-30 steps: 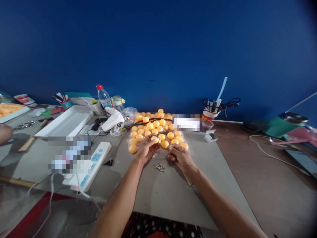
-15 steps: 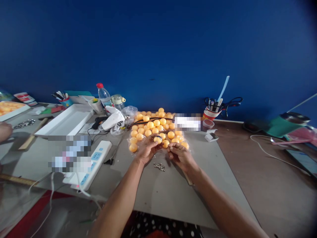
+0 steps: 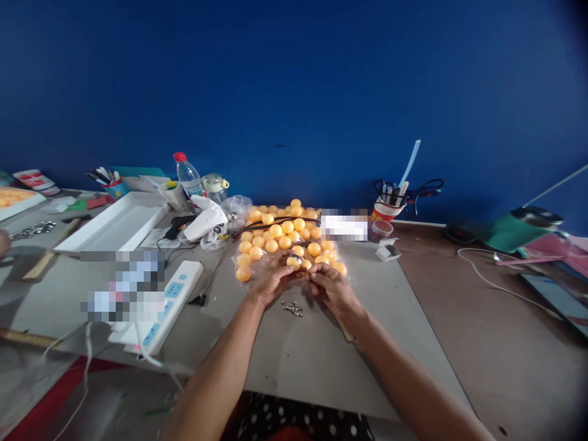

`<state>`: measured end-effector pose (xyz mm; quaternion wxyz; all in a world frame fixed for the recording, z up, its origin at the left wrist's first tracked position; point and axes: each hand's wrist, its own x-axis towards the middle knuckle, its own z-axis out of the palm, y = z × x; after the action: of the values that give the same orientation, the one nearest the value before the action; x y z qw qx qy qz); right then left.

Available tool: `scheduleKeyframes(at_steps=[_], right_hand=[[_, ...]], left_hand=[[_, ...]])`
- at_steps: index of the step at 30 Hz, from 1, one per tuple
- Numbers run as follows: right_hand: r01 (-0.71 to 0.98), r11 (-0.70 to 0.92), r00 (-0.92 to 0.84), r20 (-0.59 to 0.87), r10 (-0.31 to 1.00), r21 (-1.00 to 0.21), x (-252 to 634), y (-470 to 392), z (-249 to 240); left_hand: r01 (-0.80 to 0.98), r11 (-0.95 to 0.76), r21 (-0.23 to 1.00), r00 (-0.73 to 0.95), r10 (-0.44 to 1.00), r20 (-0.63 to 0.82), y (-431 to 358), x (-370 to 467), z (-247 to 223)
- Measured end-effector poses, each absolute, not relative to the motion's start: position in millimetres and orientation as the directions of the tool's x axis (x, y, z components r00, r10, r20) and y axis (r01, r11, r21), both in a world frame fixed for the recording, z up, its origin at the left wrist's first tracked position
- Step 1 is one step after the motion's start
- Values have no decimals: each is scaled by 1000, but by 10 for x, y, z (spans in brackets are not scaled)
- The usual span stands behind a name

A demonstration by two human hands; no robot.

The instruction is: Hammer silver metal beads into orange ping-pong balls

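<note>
Orange ball in the left hand, over a grey worktop

Surface: a grey worktop [image 3: 280, 367] fills the centre; a brown tabletop [image 3: 432, 288] adjoins it on the right. Behind both, a plain deep-blue wall [image 3: 275, 79].

Left hand [image 3: 274, 278]: fingers curl around one orange ball [image 3: 294, 263] with a dark marking on its upper side. The ball is in front of a clear bag of balls [image 3: 272, 245], above the worktop. Right hand [image 3: 329, 282]: thumb and fingertips drawn together just beside the ball; whether they pinch anything, cannot tell, too small. Nearer the body, a small heap of metal beads [image 3: 293, 309] lies between the forearms.

Left side: white power strip [image 3: 177, 291], shallow white tray [image 3: 114, 222], wooden-handled hammer [image 3: 51, 250], red-capped bottle [image 3: 188, 177]. At the far left edge, part of another person's hand [image 3: 4, 243], beside shiny metal pieces [image 3: 33, 230].

Right side: a cup [image 3: 386, 210] of pens and scissors near the wall; on the brown top, a green pot [image 3: 514, 231] and a dark-screened device [image 3: 557, 301].
</note>
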<state>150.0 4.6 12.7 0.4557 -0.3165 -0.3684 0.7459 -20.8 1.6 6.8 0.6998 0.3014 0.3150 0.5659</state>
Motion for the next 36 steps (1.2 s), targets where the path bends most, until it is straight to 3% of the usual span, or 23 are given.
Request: scheduleKeyframes(at_steps=[6, 15, 36], right_hand=[[-459, -300, -345, -143, 928, -836, 1501, 67, 125], [-334, -202, -289, -104, 952, -921, 1486, 61, 28], [-287, -257, -277, -177, 945, -923, 1501, 115, -2]], left_hand=[[-583, 194, 789, 197, 976, -95, 6, -199, 83], [-547, 261, 795, 237, 960, -152, -3, -199, 95], [-461, 216, 861, 279, 956, -90, -15, -146, 28]])
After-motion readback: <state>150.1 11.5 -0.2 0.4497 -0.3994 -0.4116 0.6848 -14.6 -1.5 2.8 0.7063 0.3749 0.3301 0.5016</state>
